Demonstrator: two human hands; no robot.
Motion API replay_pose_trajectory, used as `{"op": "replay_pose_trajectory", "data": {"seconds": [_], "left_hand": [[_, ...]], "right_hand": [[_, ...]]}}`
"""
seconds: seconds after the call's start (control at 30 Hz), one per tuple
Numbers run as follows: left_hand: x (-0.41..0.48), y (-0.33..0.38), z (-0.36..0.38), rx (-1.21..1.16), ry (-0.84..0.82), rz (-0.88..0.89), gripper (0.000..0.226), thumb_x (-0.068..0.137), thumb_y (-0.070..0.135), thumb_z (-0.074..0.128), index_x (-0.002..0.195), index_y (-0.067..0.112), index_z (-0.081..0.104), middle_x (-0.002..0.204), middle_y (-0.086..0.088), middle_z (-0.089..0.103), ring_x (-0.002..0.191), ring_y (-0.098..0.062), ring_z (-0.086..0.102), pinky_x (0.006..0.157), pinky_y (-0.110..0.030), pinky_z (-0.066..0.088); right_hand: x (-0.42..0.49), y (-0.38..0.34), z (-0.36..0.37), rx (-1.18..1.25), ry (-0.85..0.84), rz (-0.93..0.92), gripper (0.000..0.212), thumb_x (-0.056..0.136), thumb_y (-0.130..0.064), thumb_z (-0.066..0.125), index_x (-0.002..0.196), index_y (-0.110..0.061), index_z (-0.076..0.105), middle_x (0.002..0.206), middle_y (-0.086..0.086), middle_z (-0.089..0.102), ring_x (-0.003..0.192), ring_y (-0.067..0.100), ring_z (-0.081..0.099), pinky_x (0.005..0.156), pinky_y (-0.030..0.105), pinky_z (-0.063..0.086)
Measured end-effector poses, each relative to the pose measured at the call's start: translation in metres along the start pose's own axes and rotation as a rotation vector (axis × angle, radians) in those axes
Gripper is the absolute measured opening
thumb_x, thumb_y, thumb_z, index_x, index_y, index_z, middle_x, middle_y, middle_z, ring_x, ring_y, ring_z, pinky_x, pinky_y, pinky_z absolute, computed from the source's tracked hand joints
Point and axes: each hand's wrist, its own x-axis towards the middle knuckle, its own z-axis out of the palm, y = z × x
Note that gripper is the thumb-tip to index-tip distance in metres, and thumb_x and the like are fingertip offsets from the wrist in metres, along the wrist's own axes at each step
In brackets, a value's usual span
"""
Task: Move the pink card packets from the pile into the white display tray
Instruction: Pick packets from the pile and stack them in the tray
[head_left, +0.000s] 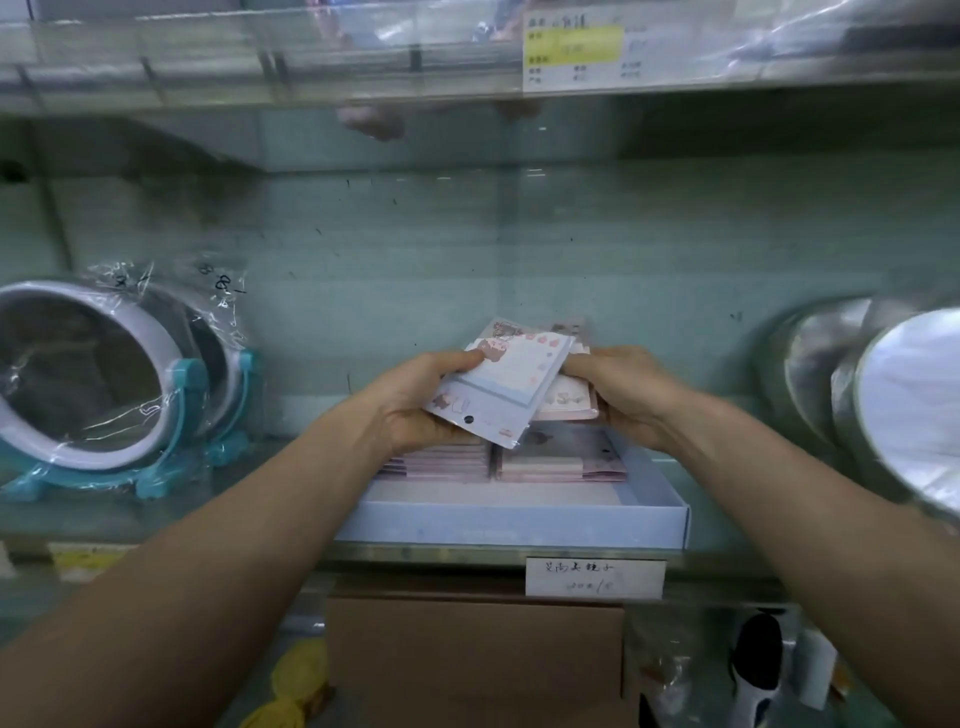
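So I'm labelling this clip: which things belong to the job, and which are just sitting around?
Job: left hand, right hand, held packets, stacked packets, white tray.
Bystanders: wrapped mirrors, cardboard box, price label.

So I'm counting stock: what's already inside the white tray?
Inside the white tray, two stacks of pink packets lie side by side at the back. The left hand hides part of the left stack.
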Motion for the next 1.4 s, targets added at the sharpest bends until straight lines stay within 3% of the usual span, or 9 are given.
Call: {"op": "replay_pose_trajectory", "data": {"seconds": [0.1,0.2,0.27,0.47,0.6,0.9,1.03,1.2,1.4], "left_hand": [[0.002,0.0,-0.003,-0.004,0.035,0.003,0.013,0.095,0.013,0.052,0.088,0.008,0.062,0.07,-0.009,0.072,0.059,-0.019,0.07,0.053,-0.037,0.057],[0.004,0.001,-0.007,-0.013,0.079,-0.019,0.014,0.095,0.011,0.052,0.087,0.006,0.063,0.072,-0.011,0.072,0.065,-0.023,0.069,0.058,-0.044,0.057],[0.006,0.0,-0.007,-0.011,0.091,-0.043,0.016,0.096,0.009,0.05,0.087,0.003,0.062,0.071,-0.013,0.072,0.059,-0.024,0.069,0.056,-0.045,0.056],[0.006,-0.001,-0.004,-0.058,0.117,-0.048,0.014,0.097,0.009,0.048,0.091,0.001,0.058,0.071,-0.016,0.07,0.055,-0.026,0.069,0.044,-0.04,0.056],[0.005,0.003,-0.009,-0.096,0.175,0.019,0.012,0.096,0.014,0.05,0.091,0.009,0.06,0.085,-0.013,0.064,0.075,-0.028,0.062,0.074,-0.052,0.051],[0.006,0.002,-0.013,-0.13,0.209,0.064,0.021,0.098,0.014,0.047,0.081,0.012,0.061,0.07,-0.009,0.067,0.072,-0.024,0.06,0.082,-0.049,0.048],[0.004,0.002,-0.013,-0.125,0.197,0.062,0.02,0.097,0.014,0.048,0.083,0.013,0.062,0.083,-0.009,0.064,0.075,-0.025,0.061,0.076,-0.047,0.047],[0.004,0.002,-0.015,-0.125,0.176,0.049,0.014,0.096,0.015,0.051,0.088,0.011,0.061,0.088,-0.011,0.065,0.08,-0.028,0.062,0.078,-0.052,0.047],[0.002,0.0,-0.014,-0.053,0.153,0.045,0.015,0.096,0.012,0.048,0.088,0.011,0.061,0.09,-0.011,0.065,0.079,-0.027,0.062,0.07,-0.046,0.054]], "right_hand": [[-0.003,0.001,-0.007,-0.035,-0.018,-0.014,0.025,0.098,-0.019,0.047,0.086,-0.006,0.063,0.078,0.013,0.068,0.062,0.021,0.063,0.048,0.027,0.056],[0.002,0.008,-0.026,-0.615,0.155,-0.339,0.028,0.095,-0.01,0.045,0.12,-0.01,0.058,0.118,0.016,0.061,0.096,0.027,0.062,0.083,0.036,0.053],[0.0,0.014,-0.03,-0.891,0.075,-0.551,0.049,0.086,0.0,0.052,0.134,-0.015,0.051,0.134,0.009,0.048,0.119,0.024,0.05,0.098,0.028,0.04],[-0.002,0.023,-0.021,-0.995,0.061,-0.84,0.031,0.081,-0.005,0.067,0.11,-0.016,0.072,0.124,0.006,0.061,0.115,0.029,0.055,0.095,0.038,0.046],[-0.002,0.012,-0.027,-1.185,0.087,-0.963,0.026,0.084,-0.008,0.061,0.106,-0.017,0.072,0.109,0.004,0.069,0.106,0.03,0.06,0.082,0.041,0.052],[-0.009,0.013,-0.006,-1.758,-0.057,-0.701,0.021,0.091,-0.014,0.046,0.094,-0.019,0.066,0.104,0.005,0.06,0.098,0.029,0.059,0.063,0.028,0.032],[-0.006,0.017,0.004,-1.751,-0.203,-0.544,0.015,0.09,-0.018,0.047,0.092,-0.016,0.062,0.104,0.006,0.06,0.097,0.029,0.057,0.065,0.029,0.034],[-0.004,0.019,0.004,-1.645,-0.354,-0.253,0.036,0.093,-0.051,0.04,0.092,-0.02,0.059,0.102,-0.001,0.055,0.093,0.021,0.054,0.08,0.033,0.046],[0.0,0.011,0.003,-1.466,-0.37,-0.165,0.037,0.095,-0.04,0.044,0.117,-0.017,0.062,0.12,0.0,0.058,0.11,0.022,0.054,0.096,0.032,0.043]]}}
